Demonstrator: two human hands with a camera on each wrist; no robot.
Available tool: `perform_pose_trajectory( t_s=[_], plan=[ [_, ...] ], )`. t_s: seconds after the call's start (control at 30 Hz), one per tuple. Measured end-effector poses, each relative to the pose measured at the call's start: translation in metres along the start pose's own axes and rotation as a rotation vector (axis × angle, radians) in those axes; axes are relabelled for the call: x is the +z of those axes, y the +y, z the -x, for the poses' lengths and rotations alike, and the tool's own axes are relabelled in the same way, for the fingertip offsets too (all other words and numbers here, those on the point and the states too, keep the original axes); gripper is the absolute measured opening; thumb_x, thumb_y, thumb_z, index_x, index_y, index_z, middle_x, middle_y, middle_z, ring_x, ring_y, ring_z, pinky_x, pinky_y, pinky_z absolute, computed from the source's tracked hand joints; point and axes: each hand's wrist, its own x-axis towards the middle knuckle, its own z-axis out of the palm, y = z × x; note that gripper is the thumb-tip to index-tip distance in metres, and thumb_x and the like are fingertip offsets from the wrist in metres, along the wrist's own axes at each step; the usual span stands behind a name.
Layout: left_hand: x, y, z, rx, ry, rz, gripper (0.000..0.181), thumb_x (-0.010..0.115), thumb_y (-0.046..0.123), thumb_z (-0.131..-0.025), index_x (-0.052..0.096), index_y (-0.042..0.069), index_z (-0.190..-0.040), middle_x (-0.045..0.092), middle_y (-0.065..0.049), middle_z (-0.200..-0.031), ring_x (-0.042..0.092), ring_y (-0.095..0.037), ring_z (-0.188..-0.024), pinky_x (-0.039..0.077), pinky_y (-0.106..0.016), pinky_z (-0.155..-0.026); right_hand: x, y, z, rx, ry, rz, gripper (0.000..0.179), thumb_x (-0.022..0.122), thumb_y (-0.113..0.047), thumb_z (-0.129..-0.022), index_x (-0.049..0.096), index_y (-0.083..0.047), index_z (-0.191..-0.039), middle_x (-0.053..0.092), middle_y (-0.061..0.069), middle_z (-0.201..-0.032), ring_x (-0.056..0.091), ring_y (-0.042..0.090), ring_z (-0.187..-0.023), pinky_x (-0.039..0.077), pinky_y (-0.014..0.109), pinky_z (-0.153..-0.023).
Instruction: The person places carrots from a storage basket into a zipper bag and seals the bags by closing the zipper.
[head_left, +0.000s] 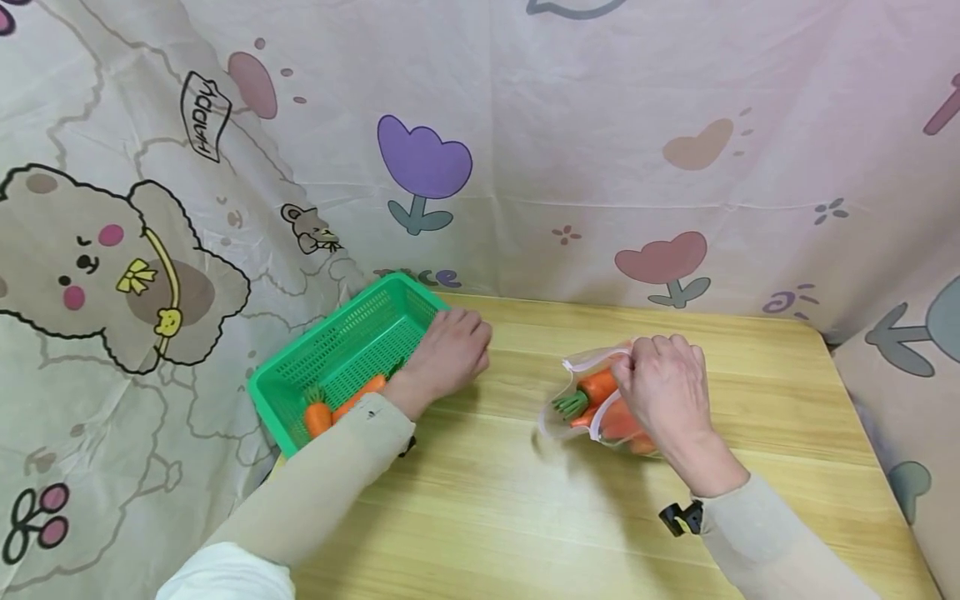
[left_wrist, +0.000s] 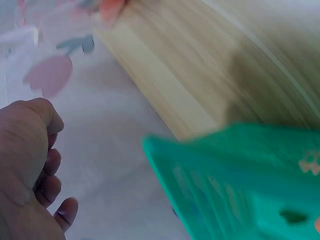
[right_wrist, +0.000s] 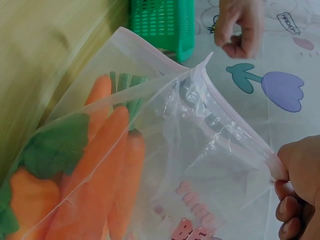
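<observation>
Bag [right_wrist: 195, 160] is between the hands, at the right hand's [head_left: 670, 387] thumb side, mouth gaping. Right wrist view shows what head view doesn't: green leaf [right_wrist: 57, 145] among the bagged carrots [right_wrist: 95, 190], plus a rounded orange item [right_wrist: 32, 200], can't tell what. Head view shows loose carrots [head_left: 317, 417] left of the left hand [head_left: 447, 354], in the green basket [head_left: 330, 346]. Left forearm hides part of that; left wrist view crops it. Right thumb and fingers pinch the bag's edge. Left fingers loosely curled, nothing held.

Bright head view, soft shadows on table [head_left: 487, 517], blurred left-wrist view, glare on bag [right_wrist: 165, 150]
</observation>
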Motion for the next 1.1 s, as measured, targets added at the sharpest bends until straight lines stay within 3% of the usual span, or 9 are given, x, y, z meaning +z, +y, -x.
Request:
perform_pose_trajectory(
  t_s=[0.2, 0.33, 0.5, 0.67, 0.9, 1.1],
  plan=[
    [0.000, -0.048, 0.031, -0.064, 0.042, -0.018, 0.009, 0.059, 0.017, -0.098, 0.061, 0.009, -0.094, 0.060, -0.008, -0.100, 0.048, -0.031, -0.098, 0.040, -0.044, -0.085, 0.000, 0.000, 0.000, 0.007, -0.001, -0.009, 0.024, 0.056, -0.011, -0.086, 0.051, -0.005, -0.064, 0.046, 0.010, -0.058, 0.042, 0.035, -0.060, 0.030, 0.041, -0.059],
    [0.002, -0.073, 0.056, -0.117, -0.021, -0.039, 0.008, 0.060, 0.016, -0.097, 0.057, 0.010, -0.093, 0.056, -0.007, -0.095, 0.045, -0.031, -0.095, 0.038, -0.045, -0.084, 0.000, 0.000, 0.000, 0.015, -0.008, -0.014, 0.025, 0.057, -0.011, -0.087, 0.050, -0.005, -0.064, 0.047, 0.009, -0.058, 0.042, 0.035, -0.061, 0.031, 0.041, -0.060],
    [0.009, -0.094, 0.080, -0.175, -0.103, -0.041, 0.011, 0.063, 0.017, -0.098, 0.055, 0.010, -0.094, 0.054, -0.008, -0.095, 0.043, -0.032, -0.095, 0.038, -0.049, -0.087, -0.001, 0.000, 0.000, 0.027, -0.017, -0.018, 0.024, 0.058, -0.010, -0.086, 0.050, -0.006, -0.064, 0.048, 0.009, -0.059, 0.044, 0.036, -0.062, 0.032, 0.043, -0.062],
    [0.022, -0.107, 0.093, -0.204, -0.155, -0.050, 0.018, 0.069, 0.020, -0.097, 0.055, 0.010, -0.091, 0.053, -0.009, -0.094, 0.043, -0.033, -0.093, 0.035, -0.047, -0.082, -0.001, 0.000, 0.000, 0.032, -0.018, -0.020, 0.023, 0.058, -0.010, -0.085, 0.050, -0.006, -0.064, 0.048, 0.009, -0.059, 0.045, 0.037, -0.063, 0.032, 0.043, -0.062],
    [0.039, -0.113, 0.102, -0.259, -0.289, -0.056, 0.029, 0.072, 0.031, -0.096, 0.058, 0.006, -0.100, 0.057, -0.015, -0.105, 0.047, -0.039, -0.106, 0.040, -0.059, -0.094, -0.002, 0.002, 0.001, 0.040, -0.033, -0.014, 0.024, 0.058, -0.010, -0.086, 0.050, -0.007, -0.064, 0.047, 0.008, -0.058, 0.044, 0.035, -0.063, 0.032, 0.041, -0.062],
    [0.052, -0.120, 0.104, -0.261, -0.374, -0.099, 0.050, 0.075, 0.046, -0.096, 0.060, 0.001, -0.112, 0.058, -0.021, -0.115, 0.049, -0.043, -0.115, 0.041, -0.064, -0.102, -0.003, 0.004, 0.003, 0.049, -0.038, -0.018, 0.024, 0.058, -0.010, -0.086, 0.049, -0.007, -0.063, 0.045, 0.007, -0.058, 0.043, 0.034, -0.062, 0.032, 0.041, -0.063]
  ],
)
